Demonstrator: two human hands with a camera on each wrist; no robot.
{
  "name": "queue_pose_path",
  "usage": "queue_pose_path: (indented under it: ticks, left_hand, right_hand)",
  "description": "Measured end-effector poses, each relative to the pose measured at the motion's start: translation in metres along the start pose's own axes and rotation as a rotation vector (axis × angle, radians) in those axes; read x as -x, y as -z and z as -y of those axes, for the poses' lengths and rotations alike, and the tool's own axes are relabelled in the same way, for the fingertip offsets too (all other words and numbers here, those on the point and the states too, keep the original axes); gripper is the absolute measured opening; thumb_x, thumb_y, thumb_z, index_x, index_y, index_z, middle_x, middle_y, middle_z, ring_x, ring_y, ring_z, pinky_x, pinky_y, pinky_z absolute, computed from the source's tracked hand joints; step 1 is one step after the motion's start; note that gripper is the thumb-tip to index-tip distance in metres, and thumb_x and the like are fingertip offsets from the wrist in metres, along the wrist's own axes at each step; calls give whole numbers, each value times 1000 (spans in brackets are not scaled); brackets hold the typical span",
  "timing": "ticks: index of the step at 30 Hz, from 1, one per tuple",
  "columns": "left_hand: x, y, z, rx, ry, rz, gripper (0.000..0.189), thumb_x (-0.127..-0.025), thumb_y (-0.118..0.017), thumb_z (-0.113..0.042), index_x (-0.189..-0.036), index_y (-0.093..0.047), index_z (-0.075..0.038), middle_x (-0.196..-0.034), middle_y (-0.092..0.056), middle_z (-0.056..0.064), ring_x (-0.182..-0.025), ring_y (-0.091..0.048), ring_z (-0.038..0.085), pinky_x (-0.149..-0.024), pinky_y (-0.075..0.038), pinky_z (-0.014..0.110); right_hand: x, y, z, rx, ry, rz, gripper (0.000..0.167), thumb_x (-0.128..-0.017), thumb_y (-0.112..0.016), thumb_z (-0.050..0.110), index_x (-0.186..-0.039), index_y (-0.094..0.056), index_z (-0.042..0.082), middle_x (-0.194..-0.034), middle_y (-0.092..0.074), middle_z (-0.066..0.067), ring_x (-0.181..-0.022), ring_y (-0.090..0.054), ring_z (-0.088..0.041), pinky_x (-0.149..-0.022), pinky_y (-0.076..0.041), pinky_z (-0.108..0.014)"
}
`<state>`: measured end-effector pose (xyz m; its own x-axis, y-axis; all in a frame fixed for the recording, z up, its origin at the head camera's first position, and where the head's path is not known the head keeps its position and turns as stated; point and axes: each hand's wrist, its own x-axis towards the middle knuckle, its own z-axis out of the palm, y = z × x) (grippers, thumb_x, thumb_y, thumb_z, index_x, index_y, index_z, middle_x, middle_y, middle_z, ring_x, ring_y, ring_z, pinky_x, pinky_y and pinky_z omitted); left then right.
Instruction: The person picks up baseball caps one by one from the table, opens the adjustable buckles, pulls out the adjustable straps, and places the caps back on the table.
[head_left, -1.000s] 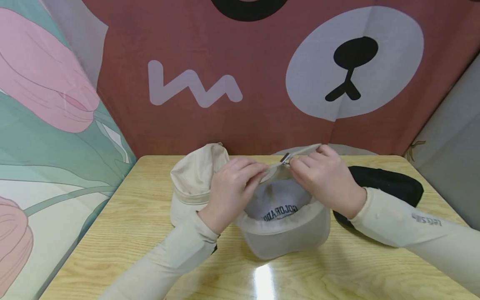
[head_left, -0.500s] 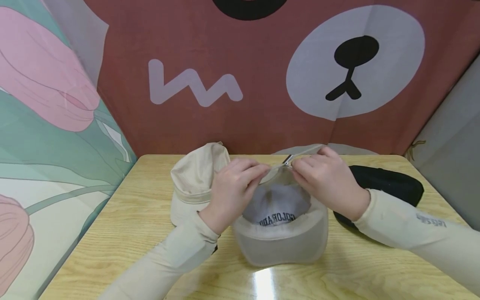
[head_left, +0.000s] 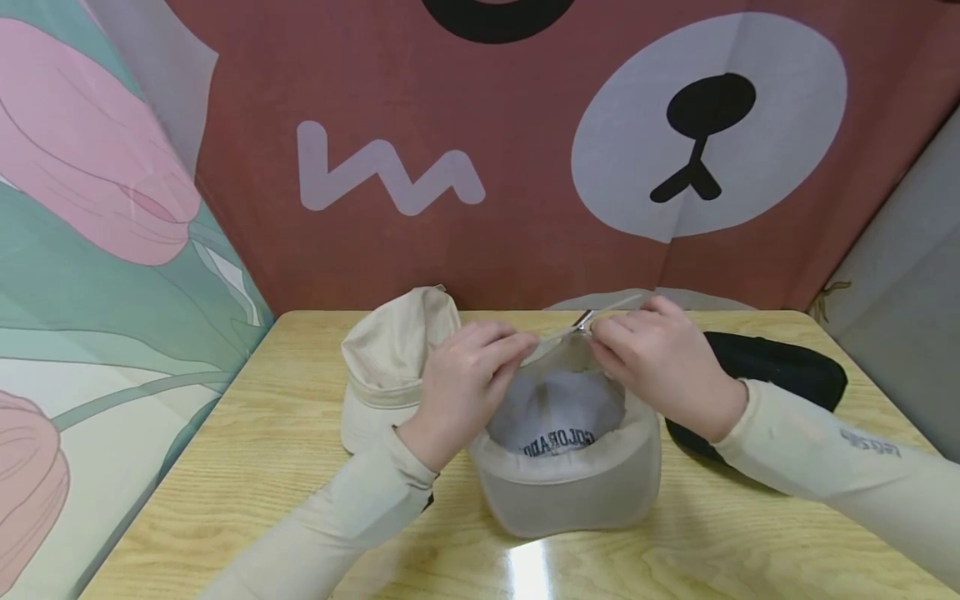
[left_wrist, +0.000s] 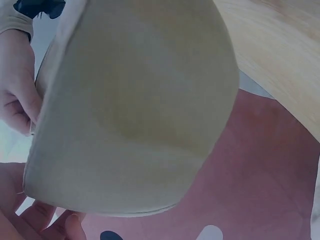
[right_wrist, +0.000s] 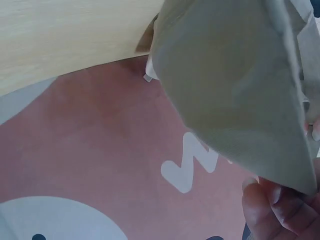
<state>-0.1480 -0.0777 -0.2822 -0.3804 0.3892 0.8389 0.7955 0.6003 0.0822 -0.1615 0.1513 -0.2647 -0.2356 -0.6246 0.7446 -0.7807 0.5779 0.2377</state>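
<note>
Apparently we're adjusting the baseball cap (head_left: 564, 492), held over the counter (head_left: 247, 492): our left hand (head_left: 467, 385) and right hand (head_left: 666, 362) pinch its strap (head_left: 555, 338), flanking the buckle (head_left: 582, 320); the next move likely calls for steady pulling.

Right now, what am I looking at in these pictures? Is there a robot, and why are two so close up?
No robot here, just a person's two bare hands. One picture comes from a camera on the person's head, looking forward and down. The two close-ups come from cameras worn on the wrists, so the cloth of a cap looks huge.

The left hand and right hand hold a pale cap by its strap, near a metal buckle. You can see letters inside it. On the wooden table are a cream cap and a black thing, partly hidden by the right arm.
</note>
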Motion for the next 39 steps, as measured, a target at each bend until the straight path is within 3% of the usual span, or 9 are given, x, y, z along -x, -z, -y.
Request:
queue_pose_path:
  ticks: [8, 16, 23, 39]
  left_hand:
    - [0, 0, 0, 0, -8, 1, 11, -85, -73, -5, -93, -78, -10, -86, -70, 2, -79, -63, 18, -69, -52, 27]
    - [2, 1, 0, 7, -7, 1, 12, -85, -73, -4, -94, -78, -9, -87, -70, 2, -80, -63, 18, -69, -52, 28]
    - [2, 1, 0, 9, -10, 5, 12, -84, -73, -4, -93, -78, -9, -88, -70, 2, -81, -64, 18, -71, -52, 29]
    - [3, 2, -2, 6, -16, -10, 10, -84, -74, -6, -92, -78, -10, -87, -70, 2, -81, -64, 18, -71, -52, 29]
  right_hand:
    - [1, 1, 0, 31, 32, -25, 43, -106, -32, 21, -76, -56, 3, -59, -54, -5, -50, -52, -20, -58, -43, -45]
    - [2, 2, 0, 19, -6, -40, 42, -105, -33, 21, -68, -48, 9, -53, -39, 3, -44, -40, -11, -54, -37, -39]
    - [4, 2, -1, 36, 17, -43, 43, -106, -32, 19, -72, -53, 5, -55, -47, -2, -46, -47, -17, -56, -42, -44]
    - [5, 5, -2, 45, 1, -40, 43, -106, -32, 21, -70, -52, 6, -53, -44, -1, -44, -43, -15, -57, -40, -43]
